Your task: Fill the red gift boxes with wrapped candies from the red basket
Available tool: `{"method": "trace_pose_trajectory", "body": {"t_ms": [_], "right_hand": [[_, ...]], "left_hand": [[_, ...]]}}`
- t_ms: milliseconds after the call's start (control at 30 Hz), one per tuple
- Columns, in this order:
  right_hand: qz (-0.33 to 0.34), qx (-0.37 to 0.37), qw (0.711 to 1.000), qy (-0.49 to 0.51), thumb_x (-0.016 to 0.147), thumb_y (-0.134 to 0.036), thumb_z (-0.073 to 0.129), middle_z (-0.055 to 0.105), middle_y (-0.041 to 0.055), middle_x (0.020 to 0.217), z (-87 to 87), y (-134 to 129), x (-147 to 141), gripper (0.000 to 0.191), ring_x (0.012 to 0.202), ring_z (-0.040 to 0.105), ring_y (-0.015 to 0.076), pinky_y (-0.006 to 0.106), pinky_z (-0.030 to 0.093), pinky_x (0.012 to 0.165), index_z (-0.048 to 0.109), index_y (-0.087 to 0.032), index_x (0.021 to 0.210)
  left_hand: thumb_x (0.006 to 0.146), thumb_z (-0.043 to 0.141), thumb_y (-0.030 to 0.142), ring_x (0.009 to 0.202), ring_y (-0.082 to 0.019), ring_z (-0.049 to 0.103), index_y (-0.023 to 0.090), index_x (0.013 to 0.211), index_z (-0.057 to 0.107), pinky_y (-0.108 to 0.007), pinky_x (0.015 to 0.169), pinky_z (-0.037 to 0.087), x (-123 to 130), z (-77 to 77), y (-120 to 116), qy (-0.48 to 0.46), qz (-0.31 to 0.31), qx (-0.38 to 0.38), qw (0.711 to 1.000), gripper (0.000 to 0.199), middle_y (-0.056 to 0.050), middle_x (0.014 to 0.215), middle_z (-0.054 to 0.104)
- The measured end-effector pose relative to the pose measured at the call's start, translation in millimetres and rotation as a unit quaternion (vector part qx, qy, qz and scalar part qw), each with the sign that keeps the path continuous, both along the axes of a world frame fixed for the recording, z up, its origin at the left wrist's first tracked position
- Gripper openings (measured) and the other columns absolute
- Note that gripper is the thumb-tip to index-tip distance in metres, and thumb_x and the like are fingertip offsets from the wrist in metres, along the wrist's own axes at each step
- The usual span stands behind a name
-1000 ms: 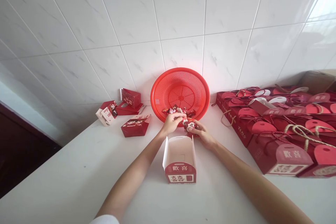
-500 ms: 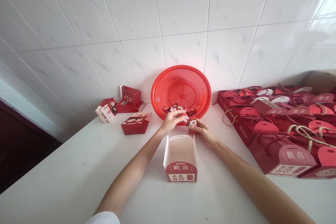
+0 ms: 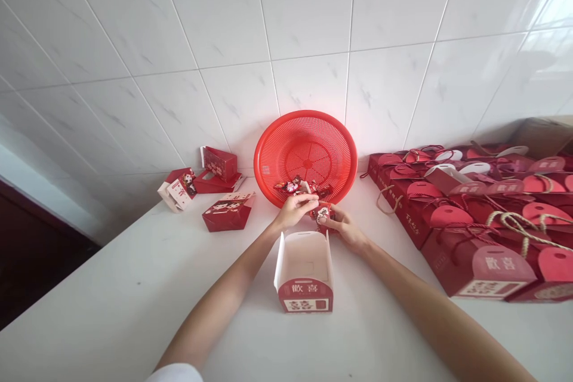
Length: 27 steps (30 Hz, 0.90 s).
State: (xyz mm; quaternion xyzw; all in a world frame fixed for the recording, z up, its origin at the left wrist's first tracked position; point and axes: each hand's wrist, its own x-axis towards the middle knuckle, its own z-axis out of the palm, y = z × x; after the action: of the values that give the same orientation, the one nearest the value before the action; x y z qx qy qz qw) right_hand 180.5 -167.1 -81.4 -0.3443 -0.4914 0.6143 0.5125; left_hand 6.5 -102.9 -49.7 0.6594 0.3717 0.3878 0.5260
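Observation:
A red mesh basket [image 3: 307, 131] leans against the wall with several wrapped candies [image 3: 290, 185] at its lower rim. My right hand [image 3: 347, 228] is closed on a red candy packet [image 3: 323, 213] just in front of the basket. Close to its left, my left hand [image 3: 295, 210] has its fingers pinched together; what they hold, if anything, is too small to name. Below both hands an open red and white box [image 3: 305, 288] stands upright on the white table, its top open and its inside pale.
Many closed red gift boxes [image 3: 481, 268] with cord handles fill the right side. At the left are a small red box [image 3: 228, 213], a white and red box [image 3: 178, 190] and another red box [image 3: 220, 165]. A tiled wall rises behind the table.
The left hand has come slightly lower, near the packet. The right hand still holds the packet, now a little closer to the left hand. The whole view has shifted slightly.

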Motion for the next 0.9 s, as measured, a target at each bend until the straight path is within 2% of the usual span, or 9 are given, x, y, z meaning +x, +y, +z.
{"method": "trace_pose_trajectory", "body": {"t_ms": [167, 300, 400, 533, 767, 900], "right_hand": [[-0.009, -0.006, 1.0, -0.004, 0.066, -0.045, 0.086, 0.066, -0.0022, 0.076, -1.7, 1.2, -1.1, 0.06, 0.063, 0.063, 0.0162, 0.028, 0.049, 0.057, 0.062, -0.024, 0.116], [-0.02, -0.02, 1.0, 0.011, 0.067, -0.049, 0.084, 0.068, -0.0004, 0.078, -1.9, 2.8, -1.4, 0.049, 0.063, 0.063, 0.0161, 0.027, 0.049, 0.055, 0.066, -0.022, 0.104], [-0.028, -0.052, 0.997, 0.038, 0.073, -0.053, 0.077, 0.07, 0.0013, 0.081, -3.3, 5.3, -1.2, 0.044, 0.065, 0.064, 0.0177, 0.028, 0.051, 0.054, 0.068, -0.024, 0.105], [-0.03, -0.066, 0.996, 0.051, 0.075, -0.05, 0.075, 0.071, 0.0022, 0.083, -5.7, 7.7, -1.4, 0.04, 0.069, 0.066, 0.0194, 0.03, 0.052, 0.056, 0.07, -0.025, 0.105], [-0.043, -0.058, 0.997, 0.035, 0.068, -0.057, 0.081, 0.07, 0.0016, 0.077, -4.4, 4.6, -2.7, 0.05, 0.068, 0.064, 0.0185, 0.03, 0.051, 0.058, 0.07, -0.024, 0.104], [-0.075, -0.052, 0.995, 0.035, 0.063, -0.06, 0.083, 0.069, 0.0009, 0.079, -5.6, 6.0, -4.0, 0.055, 0.063, 0.062, 0.0163, 0.028, 0.048, 0.052, 0.07, -0.024, 0.102]], "left_hand": [[0.066, 0.088, 0.032, 0.088, -0.023, 0.072, 0.013, 0.112, 0.074, -0.035, 0.084, 0.057, -1.3, 2.5, -3.0, 0.062, -0.036, 0.003, 0.997, 0.052, -0.011, 0.098, 0.076], [0.066, 0.087, 0.033, 0.088, -0.022, 0.072, 0.014, 0.108, 0.074, -0.036, 0.085, 0.057, -3.1, 1.2, -1.1, 0.034, -0.042, 0.002, 0.999, 0.048, -0.01, 0.1, 0.075], [0.067, 0.086, 0.031, 0.087, -0.021, 0.071, 0.014, 0.105, 0.075, -0.035, 0.086, 0.056, -4.7, 0.8, 0.2, 0.024, -0.03, 0.007, 0.999, 0.044, -0.009, 0.1, 0.075], [0.069, 0.082, 0.026, 0.086, -0.019, 0.069, 0.015, 0.105, 0.075, -0.033, 0.082, 0.056, -6.3, 4.0, -1.0, 0.018, -0.016, 0.003, 1.0, 0.039, -0.008, 0.098, 0.074], [0.07, 0.073, 0.017, 0.084, -0.018, 0.067, 0.015, 0.1, 0.077, -0.032, 0.082, 0.054, -5.4, 12.8, -7.2, 0.044, 0.005, -0.002, 0.999, 0.031, -0.007, 0.095, 0.074], [0.069, 0.071, 0.016, 0.084, -0.019, 0.067, 0.015, 0.098, 0.078, -0.032, 0.081, 0.053, -3.9, 13.9, -8.6, 0.051, 0.003, -0.005, 0.999, 0.03, -0.007, 0.096, 0.075]]}}
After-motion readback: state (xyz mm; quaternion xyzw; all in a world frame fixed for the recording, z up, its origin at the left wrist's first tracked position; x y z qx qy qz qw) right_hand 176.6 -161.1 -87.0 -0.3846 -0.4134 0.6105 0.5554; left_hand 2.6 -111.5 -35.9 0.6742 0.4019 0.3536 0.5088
